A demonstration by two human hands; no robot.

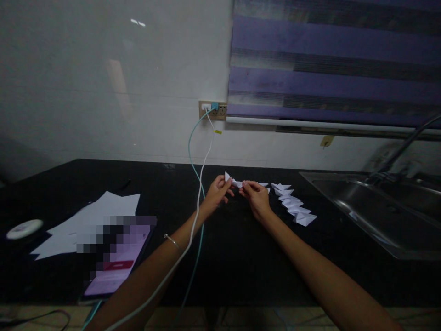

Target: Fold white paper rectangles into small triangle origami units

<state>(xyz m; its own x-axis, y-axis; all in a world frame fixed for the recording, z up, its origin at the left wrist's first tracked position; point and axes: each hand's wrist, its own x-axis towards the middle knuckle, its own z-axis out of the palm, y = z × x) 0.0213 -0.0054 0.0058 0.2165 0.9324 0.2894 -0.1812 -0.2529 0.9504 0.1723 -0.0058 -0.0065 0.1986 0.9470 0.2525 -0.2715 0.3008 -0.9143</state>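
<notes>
Pinched between our left hand (218,189) and our right hand (257,195), both with thumb and fingers pressed on it, a small folded paper (237,184) is held up near the back of the desk (234,257). From the left, we have a white oval object (25,229), then flat paper sheets (103,207) lying overlapped, partly covered by a blurred patch, and a phone (113,279) in front of them. A white cable (199,198) passes across our left forearm. Just beyond the right hand lie more folded papers, partly hidden, and next to them a slanting row of pointed paper shapes (291,202), close together, short of the sink (379,216).

We judge the row to be finished pieces and the held one well folded, though we cannot tell whether it is complete. The flat sheets look unfolded, so any folding of those remains undone.
</notes>
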